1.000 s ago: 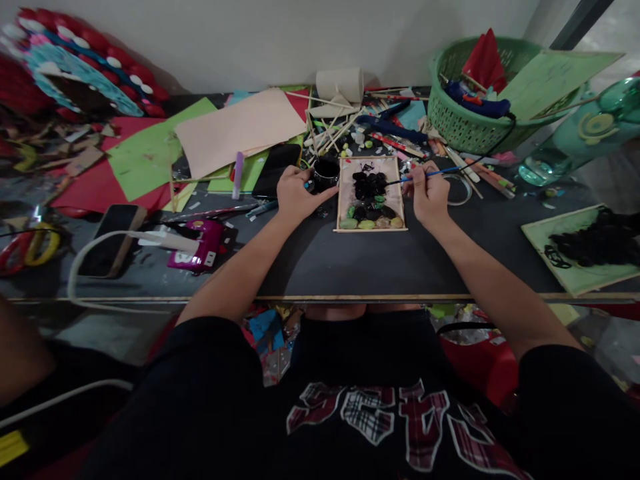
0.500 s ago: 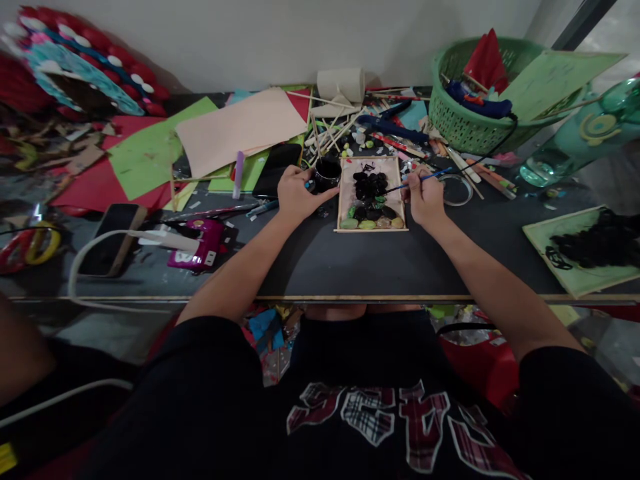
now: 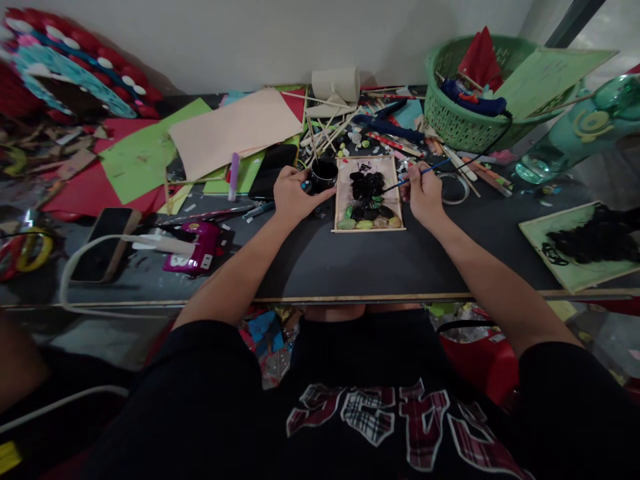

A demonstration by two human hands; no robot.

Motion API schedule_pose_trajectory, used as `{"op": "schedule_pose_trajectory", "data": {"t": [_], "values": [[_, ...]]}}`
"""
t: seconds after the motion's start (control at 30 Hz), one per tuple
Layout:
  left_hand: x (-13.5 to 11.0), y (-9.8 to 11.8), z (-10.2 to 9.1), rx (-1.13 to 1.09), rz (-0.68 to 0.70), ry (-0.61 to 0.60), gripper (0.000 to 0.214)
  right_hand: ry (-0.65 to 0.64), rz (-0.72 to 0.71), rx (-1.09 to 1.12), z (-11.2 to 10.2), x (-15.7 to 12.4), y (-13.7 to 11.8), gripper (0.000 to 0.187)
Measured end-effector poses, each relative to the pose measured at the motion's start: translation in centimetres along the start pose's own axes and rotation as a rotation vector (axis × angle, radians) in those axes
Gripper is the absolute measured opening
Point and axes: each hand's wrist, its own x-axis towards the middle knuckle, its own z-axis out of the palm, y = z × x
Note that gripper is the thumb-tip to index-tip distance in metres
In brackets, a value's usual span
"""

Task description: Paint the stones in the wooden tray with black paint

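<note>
A small framed panel [image 3: 350, 208] lies flat on the dark table, with black-painted pebbles [image 3: 367, 183] in its middle and green and tan pebbles [image 3: 367, 225] along the near edge. My right hand [image 3: 424, 195] pinches a thin blue paintbrush [image 3: 425, 170], its tip at the black pebbles. My left hand [image 3: 295, 195] is closed round the side of a small dark jar [image 3: 325, 175] left of the panel; its thumb reaches the panel's left edge. A stick stands in the jar. The hidden fingertips lie behind the jar.
A green basket [image 3: 480, 127] and a teal bottle [image 3: 565, 147] stand at the right, near a roll of tape [image 3: 454, 189]. A second panel [image 3: 540, 243] lies front right. Coloured paper [image 3: 235, 130], a phone [image 3: 105, 243] and a purple device [image 3: 200, 247] are at the left.
The whole view has shifted slightly, so the table things sit a little further left. Both hands keep their holds, and the brush tip stays at the black pebbles.
</note>
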Motion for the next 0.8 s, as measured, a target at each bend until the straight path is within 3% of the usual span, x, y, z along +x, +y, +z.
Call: {"op": "schedule_pose_trajectory", "data": {"t": [0.27,0.47,0.63,0.8], "values": [[0.0,-0.2,0.2,0.019,0.007,0.012,0.073,-0.032,0.007,-0.032,-0.2,0.3,0.4,0.061],[-0.1,-0.3,0.3,0.046,0.034,0.033,0.069,0.011,0.036,-0.032,-0.3,0.6,0.9,0.064],[0.0,-0.1,0.2,0.030,0.026,0.047,0.072,-0.071,0.016,-0.069,-0.8,0.6,0.3,0.063],[0.0,0.3,-0.2,-0.003,-0.005,-0.022,0.076,-0.104,-0.035,-0.150,-1.3,0.4,-0.5,0.061]]}}
